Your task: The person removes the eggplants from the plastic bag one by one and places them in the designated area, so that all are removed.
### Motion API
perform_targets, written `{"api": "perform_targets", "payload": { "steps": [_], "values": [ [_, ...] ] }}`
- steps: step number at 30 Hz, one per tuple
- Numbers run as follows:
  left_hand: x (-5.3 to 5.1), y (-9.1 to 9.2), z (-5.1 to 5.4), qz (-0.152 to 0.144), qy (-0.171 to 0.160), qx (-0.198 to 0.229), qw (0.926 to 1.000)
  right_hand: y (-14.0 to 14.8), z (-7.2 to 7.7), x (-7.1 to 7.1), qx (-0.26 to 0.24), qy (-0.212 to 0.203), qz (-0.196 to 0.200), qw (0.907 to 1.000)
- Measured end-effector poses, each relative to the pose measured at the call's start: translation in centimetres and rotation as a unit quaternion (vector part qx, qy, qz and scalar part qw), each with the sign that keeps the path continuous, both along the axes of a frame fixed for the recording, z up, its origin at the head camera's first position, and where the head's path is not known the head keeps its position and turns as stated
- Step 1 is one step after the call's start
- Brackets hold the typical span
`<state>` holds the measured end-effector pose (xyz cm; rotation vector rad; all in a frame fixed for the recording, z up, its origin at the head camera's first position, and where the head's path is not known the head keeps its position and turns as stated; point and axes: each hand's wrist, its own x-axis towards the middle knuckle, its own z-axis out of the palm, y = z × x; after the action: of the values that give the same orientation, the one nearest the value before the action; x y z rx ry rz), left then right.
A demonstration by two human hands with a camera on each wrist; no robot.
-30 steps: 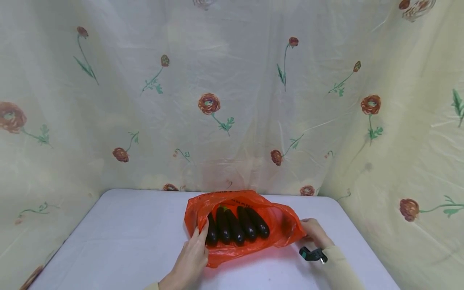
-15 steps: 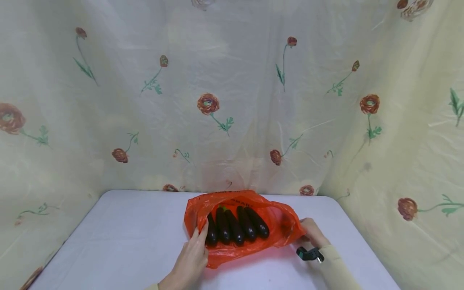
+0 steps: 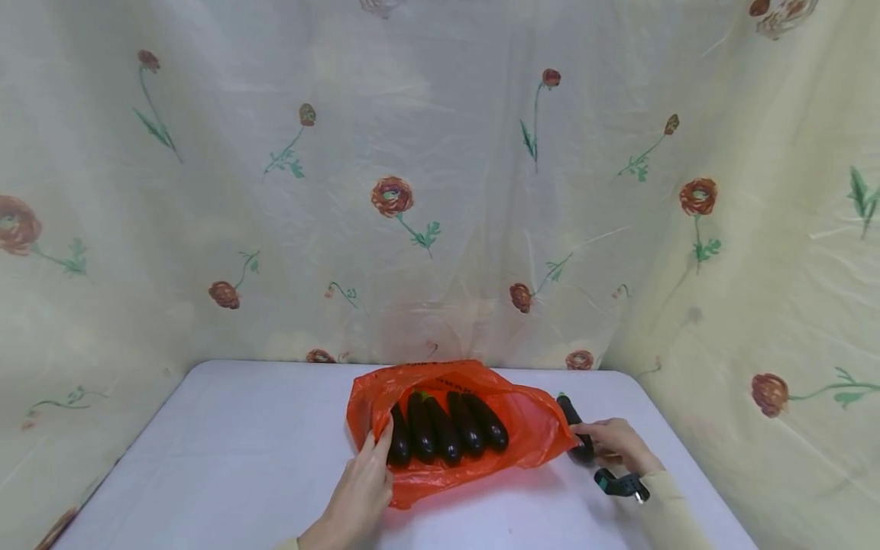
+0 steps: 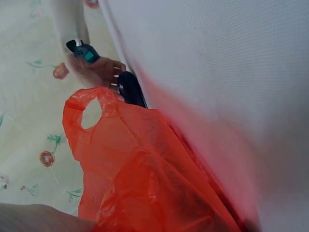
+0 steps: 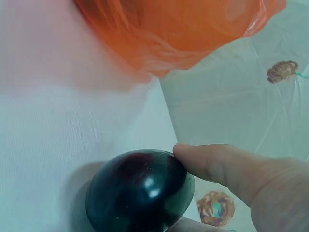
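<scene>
The head view is showing a loose eggplant [image 3: 573, 414] lying just left of the right hand [image 3: 622, 444], between that hand and the right-hand end of a red plastic bag [image 3: 421, 484]. Its long axis is running away from the person and slightly leftward, the stem end pointing to the far side and the rounded end facing back, nearly in line with the rightmost of the five eggplants [image 3: 445, 435] that are lying side by side inside the bag. The right hand is gripping it crosswise, reaching in from the right; the right wrist view is showing the thumb [image 5: 219, 166] pressing one side of the rounded end, with part of a finger showing below. Whether the eggplant is resting on the white table [image 3: 241, 466] or being held just above it, I cannot tell. The left hand [image 3: 360, 481] is standing well apart from it, across the bag, and is pinching the edge at the left of the bag's mouth, so the right hand is clearly the nearer one. That mouth is gaping toward the person, which is placing the opening to the left of the loose eggplant and on the near side, while the bag's right corner is lying closest to it.
</scene>
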<state>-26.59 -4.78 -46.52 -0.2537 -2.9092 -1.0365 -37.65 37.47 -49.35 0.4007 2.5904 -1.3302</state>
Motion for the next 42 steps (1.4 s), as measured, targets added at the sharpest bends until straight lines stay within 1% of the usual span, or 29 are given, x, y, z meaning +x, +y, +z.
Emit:
{"api": "perform_targets", "payload": {
  "steps": [6,13,19,25,29,33,36,42],
  "values": [
    [0.0,-0.2,0.0,-0.005,0.010,0.002,0.9999,0.1,-0.1,-0.2,-0.002,-0.006,-0.011,0.9999],
    [-0.1,0.0,0.1,0.001,0.005,0.000,1.0000,-0.1,-0.2,-0.3,0.012,0.004,-0.004,0.9999],
    [0.0,0.0,0.1,0.002,0.015,-0.002,0.9999,-0.2,-0.2,-0.1,0.014,0.010,-0.005,0.9998],
    [0.0,0.0,0.1,0.000,0.006,0.002,1.0000,-0.1,0.0,-0.1,0.014,0.004,-0.015,0.9998],
    [0.0,-0.1,0.0,-0.005,0.016,0.005,0.9998,0.1,0.1,-0.1,0.001,0.007,-0.017,0.9998],
    [0.0,-0.2,-0.2,-0.015,0.039,0.007,0.9991,0.4,0.1,0.1,-0.027,0.011,-0.018,0.9994],
    [0.1,-0.2,-0.2,-0.019,0.042,0.008,0.9989,0.7,0.2,0.2,-0.048,0.010,-0.027,0.9984],
    [0.0,-0.2,-0.2,-0.018,0.034,0.007,0.9993,1.1,0.3,0.2,-0.067,0.028,-0.031,0.9968]
  ]
}}
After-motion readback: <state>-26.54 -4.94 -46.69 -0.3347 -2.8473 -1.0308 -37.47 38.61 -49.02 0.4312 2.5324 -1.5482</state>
